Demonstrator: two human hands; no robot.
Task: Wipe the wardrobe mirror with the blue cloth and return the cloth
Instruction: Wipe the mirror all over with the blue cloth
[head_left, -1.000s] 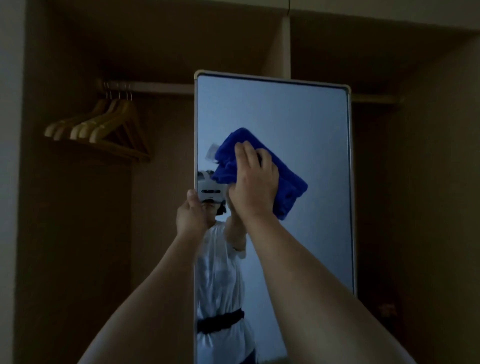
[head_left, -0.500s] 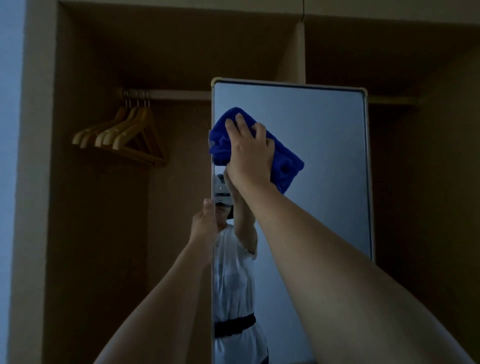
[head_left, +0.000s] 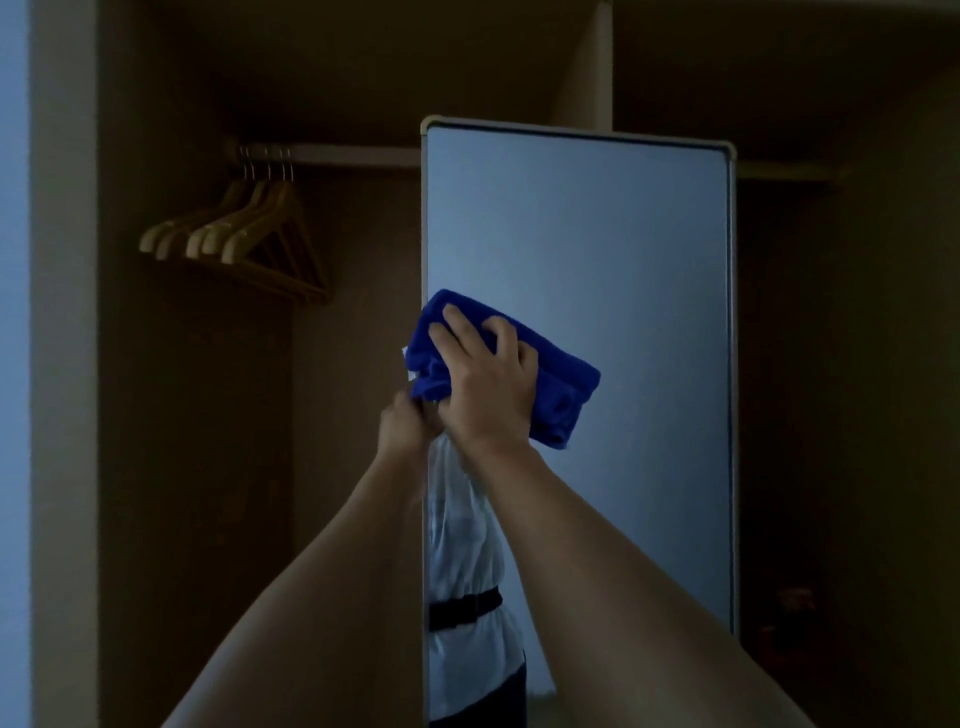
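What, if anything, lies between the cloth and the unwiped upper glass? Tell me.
Nothing visible does. The right hand presses the blue cloth flat against the mirror, and the glass above it is bare up to the frame. The left hand grips the mirror's left edge, below the cloth.

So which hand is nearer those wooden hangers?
Left. The left hand grips the mirror's left edge, on the side of the hangers; the right hand presses the blue cloth on the glass, further right.
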